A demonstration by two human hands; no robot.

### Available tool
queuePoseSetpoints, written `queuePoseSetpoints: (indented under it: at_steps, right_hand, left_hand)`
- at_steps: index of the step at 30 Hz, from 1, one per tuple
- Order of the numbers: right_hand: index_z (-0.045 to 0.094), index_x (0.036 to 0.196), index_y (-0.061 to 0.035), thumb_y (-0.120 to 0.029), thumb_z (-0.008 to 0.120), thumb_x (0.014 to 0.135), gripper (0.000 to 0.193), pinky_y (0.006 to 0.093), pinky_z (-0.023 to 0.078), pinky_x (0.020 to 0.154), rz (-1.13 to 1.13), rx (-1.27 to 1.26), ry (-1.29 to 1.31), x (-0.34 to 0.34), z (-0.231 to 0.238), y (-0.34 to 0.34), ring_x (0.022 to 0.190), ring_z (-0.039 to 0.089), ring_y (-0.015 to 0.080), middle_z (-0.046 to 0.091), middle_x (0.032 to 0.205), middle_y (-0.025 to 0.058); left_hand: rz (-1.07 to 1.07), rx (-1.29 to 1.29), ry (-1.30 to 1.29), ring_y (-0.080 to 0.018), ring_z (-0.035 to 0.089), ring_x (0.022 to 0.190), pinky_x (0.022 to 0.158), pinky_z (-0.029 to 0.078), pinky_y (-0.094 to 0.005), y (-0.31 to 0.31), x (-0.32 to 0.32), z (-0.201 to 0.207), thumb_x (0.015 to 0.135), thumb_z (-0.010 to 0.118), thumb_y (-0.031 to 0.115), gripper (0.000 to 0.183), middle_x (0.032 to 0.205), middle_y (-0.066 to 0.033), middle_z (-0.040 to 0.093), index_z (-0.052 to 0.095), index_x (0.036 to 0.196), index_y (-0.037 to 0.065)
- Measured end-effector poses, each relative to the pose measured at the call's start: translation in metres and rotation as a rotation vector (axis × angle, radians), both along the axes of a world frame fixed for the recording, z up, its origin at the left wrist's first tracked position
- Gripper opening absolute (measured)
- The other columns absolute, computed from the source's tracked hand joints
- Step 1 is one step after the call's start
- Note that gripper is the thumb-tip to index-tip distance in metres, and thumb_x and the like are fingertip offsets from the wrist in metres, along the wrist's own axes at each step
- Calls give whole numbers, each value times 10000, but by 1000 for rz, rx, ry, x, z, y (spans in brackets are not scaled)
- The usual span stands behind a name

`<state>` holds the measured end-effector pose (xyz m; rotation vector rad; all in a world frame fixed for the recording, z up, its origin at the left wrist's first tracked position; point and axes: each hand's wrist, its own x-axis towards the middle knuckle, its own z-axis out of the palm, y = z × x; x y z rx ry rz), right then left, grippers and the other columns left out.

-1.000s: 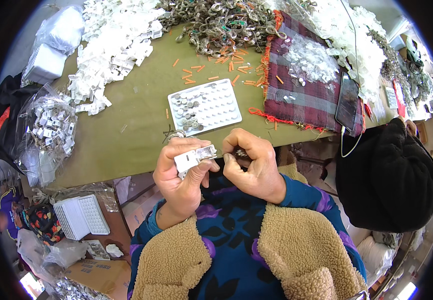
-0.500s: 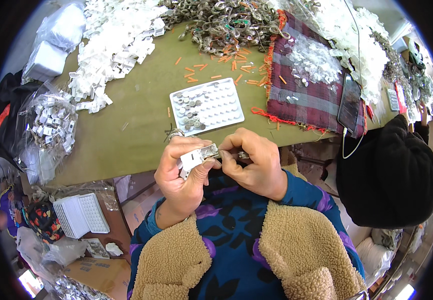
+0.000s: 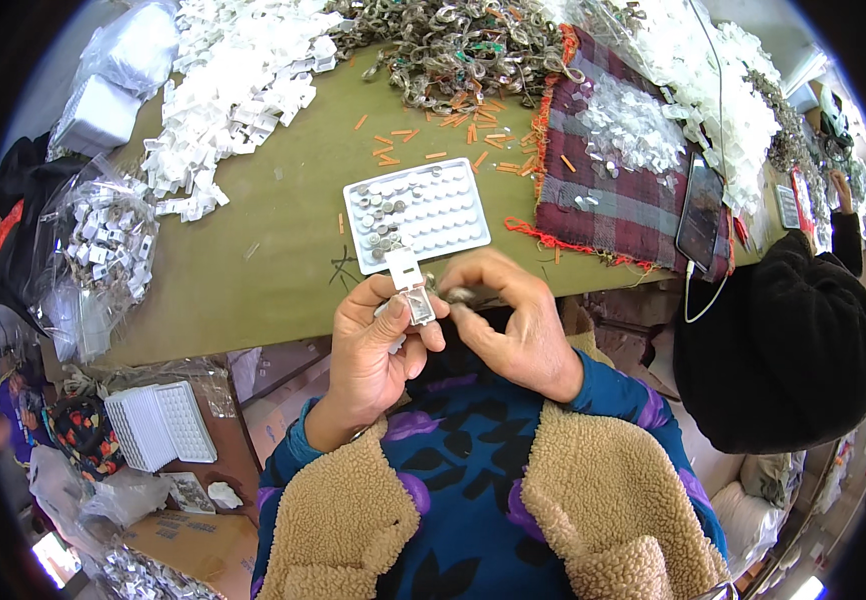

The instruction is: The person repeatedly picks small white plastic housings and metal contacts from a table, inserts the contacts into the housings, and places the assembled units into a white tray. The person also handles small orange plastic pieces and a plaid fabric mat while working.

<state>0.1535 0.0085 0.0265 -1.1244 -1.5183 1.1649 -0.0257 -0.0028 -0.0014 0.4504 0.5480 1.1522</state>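
Observation:
My left hand [image 3: 368, 345] is closed on a small white plastic case [image 3: 405, 272]. The case stands upright between thumb and fingers, its slotted white part at the top and a clear, frame-like compartment below. Close to its right side, my right hand [image 3: 518, 325] has thumb and fingers pinched together around something small, dark and metallic, too blurred to name. Just beyond my hands lies a white tray [image 3: 473, 238] with rows of round pockets. Small silvery discs like button cells [image 3: 390, 210] are scattered over its left part.
Piles of white plastic parts [image 3: 243, 90] and tangled metallic strips [image 3: 453, 50] cover the far table. Orange strips [image 3: 436, 155] lie before them. On the right are a plaid cloth [image 3: 593, 220] and a cabled phone [image 3: 700, 215]; a dark-clothed person [image 3: 778, 350] sits beside.
The white case has turned from tilted to upright, its compartment now facing up at me. My right hand has drawn slightly away from it, fingers blurred by motion.

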Motion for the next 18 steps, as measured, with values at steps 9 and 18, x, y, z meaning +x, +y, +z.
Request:
queuePoseSetpoints:
  at_steps: [9, 18]
  right_hand:
    - [633, 909, -9, -29, 717, 756, 176, 378, 488, 788, 70, 196, -124, -5, 7, 0, 804, 620, 306, 639, 875, 137]
    - [601, 854, -33, -44, 741, 737, 183, 393, 460, 681, 112, 257, -268, -17, 4, 0, 721, 594, 321, 623, 785, 116]
  left_hand:
    - [87, 46, 357, -189, 700, 724, 497, 534, -240, -13, -6, 2, 958, 650, 97, 183, 902, -165, 698, 604, 1061, -47]
    - [42, 41, 350, -172, 693, 730, 513, 532, -232, -16, -14, 2, 952, 652, 72, 170, 899, -153, 707, 623, 1068, -50]
